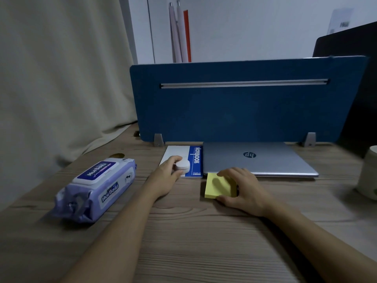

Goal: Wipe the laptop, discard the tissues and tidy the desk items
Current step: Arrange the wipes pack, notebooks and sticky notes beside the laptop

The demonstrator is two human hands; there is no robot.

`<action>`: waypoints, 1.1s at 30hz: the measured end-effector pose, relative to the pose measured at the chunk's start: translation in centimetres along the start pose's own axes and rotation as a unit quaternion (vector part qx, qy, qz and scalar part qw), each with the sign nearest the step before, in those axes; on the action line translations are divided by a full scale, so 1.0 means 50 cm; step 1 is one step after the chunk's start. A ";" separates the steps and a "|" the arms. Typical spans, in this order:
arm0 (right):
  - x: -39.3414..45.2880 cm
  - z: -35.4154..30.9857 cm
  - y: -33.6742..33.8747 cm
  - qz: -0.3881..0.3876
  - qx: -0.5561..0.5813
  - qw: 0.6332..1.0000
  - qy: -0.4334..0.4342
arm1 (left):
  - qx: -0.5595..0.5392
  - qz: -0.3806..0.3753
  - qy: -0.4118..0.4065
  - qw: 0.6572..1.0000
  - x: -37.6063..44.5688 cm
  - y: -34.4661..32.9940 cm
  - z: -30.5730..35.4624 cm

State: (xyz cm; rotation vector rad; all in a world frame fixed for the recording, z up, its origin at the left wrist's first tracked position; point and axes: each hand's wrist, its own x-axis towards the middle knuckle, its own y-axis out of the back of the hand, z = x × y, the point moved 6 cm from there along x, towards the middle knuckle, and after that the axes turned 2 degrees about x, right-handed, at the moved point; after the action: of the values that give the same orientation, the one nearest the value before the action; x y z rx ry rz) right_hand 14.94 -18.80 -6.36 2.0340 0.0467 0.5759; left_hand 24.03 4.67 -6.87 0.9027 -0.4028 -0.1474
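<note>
A closed silver laptop lies flat against the blue desk divider. To its left lies a white and blue notebook. My left hand grips a small round white object that rests on the notebook's front part. My right hand holds a yellow sticky-note pad by its edges, tilted up off the wooden desk just in front of the laptop's near left corner. A purple pack of wet wipes lies at the left, lid shut.
The blue divider stands across the desk's back edge on two metal brackets. A pale round container sits at the right edge. A beige curtain hangs at the left. A dark chair back shows at the far right.
</note>
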 end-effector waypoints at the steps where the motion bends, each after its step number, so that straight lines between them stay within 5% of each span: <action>1: 0.002 -0.001 0.001 0.005 -0.002 1.000 0.001 | -0.005 -0.002 -0.002 1.000 -0.001 0.000 0.000; 7: 0.040 -0.006 0.003 0.040 0.013 0.999 -0.020 | -0.051 0.020 0.028 0.998 -0.008 0.016 -0.024; 21: 0.310 0.048 -0.067 -0.033 0.151 0.983 -0.096 | -0.167 0.161 0.081 0.970 0.027 0.045 -0.079; 33: 0.376 0.039 -0.128 -0.117 0.024 0.991 -0.058 | -0.137 0.199 0.115 0.963 0.035 0.048 -0.083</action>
State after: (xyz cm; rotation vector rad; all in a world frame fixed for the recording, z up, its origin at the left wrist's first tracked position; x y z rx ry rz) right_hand 33.70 -12.11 -5.34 2.0682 0.2278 0.3119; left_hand 27.20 8.65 -6.78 0.5431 -0.3291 0.2652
